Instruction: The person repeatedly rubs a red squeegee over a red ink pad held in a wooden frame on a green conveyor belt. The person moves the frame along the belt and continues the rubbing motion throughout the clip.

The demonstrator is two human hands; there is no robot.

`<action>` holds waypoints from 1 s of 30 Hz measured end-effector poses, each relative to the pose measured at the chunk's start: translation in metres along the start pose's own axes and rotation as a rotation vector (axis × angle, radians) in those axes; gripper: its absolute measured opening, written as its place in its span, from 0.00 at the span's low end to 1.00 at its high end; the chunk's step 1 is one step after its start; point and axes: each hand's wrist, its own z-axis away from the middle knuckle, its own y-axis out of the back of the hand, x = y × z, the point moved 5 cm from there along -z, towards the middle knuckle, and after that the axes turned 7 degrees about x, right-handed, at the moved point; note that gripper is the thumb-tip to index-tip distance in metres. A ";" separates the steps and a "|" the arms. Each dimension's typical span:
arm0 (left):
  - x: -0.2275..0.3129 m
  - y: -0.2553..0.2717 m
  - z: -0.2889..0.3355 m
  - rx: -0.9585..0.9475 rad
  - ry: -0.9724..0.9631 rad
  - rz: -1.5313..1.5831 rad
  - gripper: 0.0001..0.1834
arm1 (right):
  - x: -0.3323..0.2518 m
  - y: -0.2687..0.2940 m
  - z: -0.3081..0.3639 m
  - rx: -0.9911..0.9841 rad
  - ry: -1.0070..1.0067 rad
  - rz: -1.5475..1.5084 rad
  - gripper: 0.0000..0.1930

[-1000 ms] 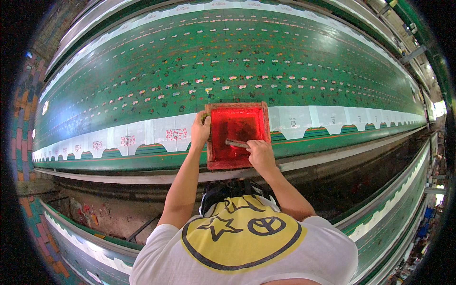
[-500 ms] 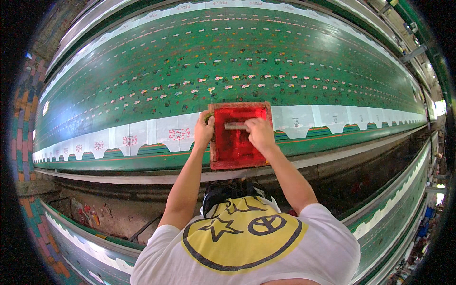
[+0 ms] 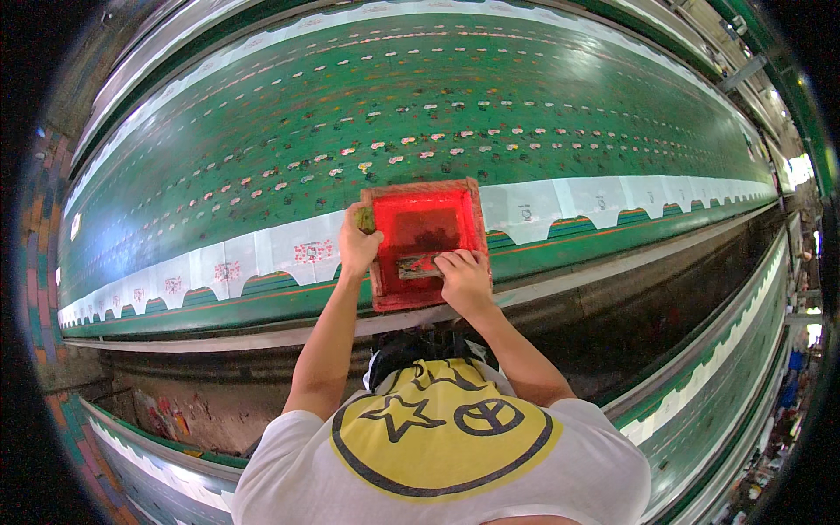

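Note:
A square screen-printing frame (image 3: 378, 284), its wooden sides stained red, lies over the white fabric strip at the table's near edge. Red ink covers the mesh, with a darker patch in the middle. My left hand (image 3: 356, 243) is closed round the frame's left side near the far corner, thumb on top. Inside the frame, toward its near side, my right hand (image 3: 465, 280) grips a short, flat squeegee (image 3: 417, 266) by its right end. The fabric under the frame is hidden.
The long green table (image 3: 262, 149) bears rows of small printed marks. White cut fabric pieces (image 3: 267, 254) line its near edge, red and dark prints to the left, dark prints only to the right. A pale rail (image 3: 219, 339) borders the table; another green table (image 3: 700, 420) stands behind me at right.
My right hand has drawn the squeegee from the frame's upper part down toward its near side. My left hand keeps its hold on the frame. The whole view has shifted slightly.

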 end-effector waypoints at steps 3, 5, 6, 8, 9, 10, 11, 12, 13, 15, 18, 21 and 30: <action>0.011 -0.003 0.004 0.008 -0.057 0.019 0.36 | 0.007 0.005 0.002 0.011 0.000 -0.004 0.17; 0.025 -0.007 0.006 -0.006 0.009 -0.001 0.36 | 0.014 0.016 0.001 0.057 0.027 -0.027 0.15; 0.029 -0.009 0.004 0.029 -0.079 0.025 0.37 | 0.014 0.023 -0.002 0.035 0.033 -0.017 0.15; 0.032 -0.027 0.005 0.046 -0.109 0.075 0.37 | 0.027 0.042 -0.004 0.046 0.031 -0.005 0.16; 0.039 -0.038 0.006 0.051 -0.126 0.100 0.37 | 0.038 0.049 -0.004 0.053 0.025 0.003 0.17; 0.045 -0.054 0.008 0.037 -0.102 0.108 0.37 | 0.054 0.052 0.000 0.042 0.008 0.020 0.18; 0.052 -0.072 0.011 0.023 -0.077 0.116 0.37 | 0.070 0.060 0.002 0.040 0.000 0.027 0.18; 0.058 -0.088 0.014 0.017 -0.051 0.121 0.37 | 0.086 0.067 0.003 0.038 -0.004 0.028 0.19; 0.072 -0.108 0.021 0.007 -0.046 0.119 0.37 | 0.105 0.074 0.006 0.035 -0.016 0.036 0.19; 0.096 -0.143 0.034 -0.007 -0.033 0.114 0.38 | 0.144 0.083 0.014 0.029 -0.021 0.029 0.17; 0.082 -0.181 0.040 0.007 -0.005 0.146 0.38 | 0.183 0.097 0.019 0.007 0.013 -0.006 0.17; 0.101 -0.213 0.054 -0.017 0.020 0.135 0.38 | 0.215 0.105 0.029 0.017 0.025 -0.019 0.16; 0.086 -0.234 0.051 -0.035 0.002 0.047 0.38 | 0.226 0.113 0.041 0.025 0.032 -0.064 0.14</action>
